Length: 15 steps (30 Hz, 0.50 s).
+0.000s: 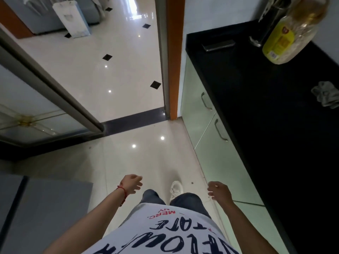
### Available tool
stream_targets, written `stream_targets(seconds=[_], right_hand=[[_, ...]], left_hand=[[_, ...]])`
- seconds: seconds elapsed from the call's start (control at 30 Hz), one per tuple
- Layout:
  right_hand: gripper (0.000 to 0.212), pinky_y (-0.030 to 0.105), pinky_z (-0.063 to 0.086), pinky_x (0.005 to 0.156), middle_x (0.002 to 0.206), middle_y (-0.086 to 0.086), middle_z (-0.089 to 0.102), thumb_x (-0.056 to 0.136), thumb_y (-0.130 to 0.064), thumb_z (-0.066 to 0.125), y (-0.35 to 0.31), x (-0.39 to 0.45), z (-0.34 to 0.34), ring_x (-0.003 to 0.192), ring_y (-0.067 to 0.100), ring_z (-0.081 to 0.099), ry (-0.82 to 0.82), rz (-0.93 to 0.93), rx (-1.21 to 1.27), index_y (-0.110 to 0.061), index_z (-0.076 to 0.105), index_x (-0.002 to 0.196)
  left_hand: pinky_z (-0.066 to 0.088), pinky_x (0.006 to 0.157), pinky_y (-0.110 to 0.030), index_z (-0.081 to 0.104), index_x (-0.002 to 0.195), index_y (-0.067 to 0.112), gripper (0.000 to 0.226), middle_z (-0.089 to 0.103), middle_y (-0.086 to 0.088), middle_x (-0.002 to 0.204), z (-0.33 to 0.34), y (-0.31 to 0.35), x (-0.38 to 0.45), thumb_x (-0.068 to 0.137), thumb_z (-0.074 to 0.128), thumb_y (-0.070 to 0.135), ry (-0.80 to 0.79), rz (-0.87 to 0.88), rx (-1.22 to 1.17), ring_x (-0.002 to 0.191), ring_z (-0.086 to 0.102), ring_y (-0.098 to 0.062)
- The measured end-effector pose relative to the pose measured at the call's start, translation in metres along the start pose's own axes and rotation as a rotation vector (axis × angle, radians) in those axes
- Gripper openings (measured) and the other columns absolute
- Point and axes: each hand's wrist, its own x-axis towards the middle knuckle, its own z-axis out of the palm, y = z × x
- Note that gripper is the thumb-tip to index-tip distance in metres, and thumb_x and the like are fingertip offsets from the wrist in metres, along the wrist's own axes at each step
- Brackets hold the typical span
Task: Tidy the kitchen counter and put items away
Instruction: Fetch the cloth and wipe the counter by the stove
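A black kitchen counter (pixel 266 99) runs along the right side. On its far end stands a large clear oil bottle (pixel 291 32) with a yellow label. A dark flat phone-like item (pixel 218 45) lies near the counter's far left corner, and a crumpled grey cloth (pixel 326 97) lies at the right edge. My left hand (pixel 131 184) hangs over the floor, fingers loosely curled, holding nothing, a red string on its wrist. My right hand (pixel 219 191) hangs beside the cabinet fronts, also empty with relaxed fingers.
Pale green cabinet doors (pixel 207 129) with metal handles sit under the counter. A metal stand (pixel 264 33) rises behind the bottle. An open doorway with an orange frame (pixel 172 70) leads to a tiled room. A grey appliance top (pixel 45 208) is at lower left.
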Motion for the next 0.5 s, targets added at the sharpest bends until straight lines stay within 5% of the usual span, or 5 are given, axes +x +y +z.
stream_targets(seconds=[0.3, 0.5], right_hand=[[0.017, 0.028, 0.044, 0.069, 0.082, 0.003, 0.065, 0.089, -0.017, 0.055, -0.098, 0.021, -0.023, 0.067, 0.015, 0.060, 0.044, -0.106, 0.184, -0.026, 0.061, 0.075], [0.024, 0.027, 0.044, 0.069, 0.082, 0.003, 0.064, 0.090, -0.004, 0.051, -0.141, 0.005, -0.059, 0.074, 0.019, 0.059, 0.221, -0.250, 0.540, -0.023, 0.063, 0.083]], left_hand=[[0.046, 0.066, -0.026, 0.058, 0.110, 0.000, 0.028, 0.063, -0.007, 0.085, 0.020, 0.128, 0.038, 0.094, 0.048, 0.020, -0.082, 0.204, 0.183, 0.083, 0.058, -0.024], [0.049, 0.072, -0.026, 0.063, 0.105, 0.002, 0.023, 0.065, -0.008, 0.088, 0.066, 0.253, 0.036, 0.093, 0.048, 0.014, -0.246, 0.610, 0.472, 0.080, 0.060, -0.022]])
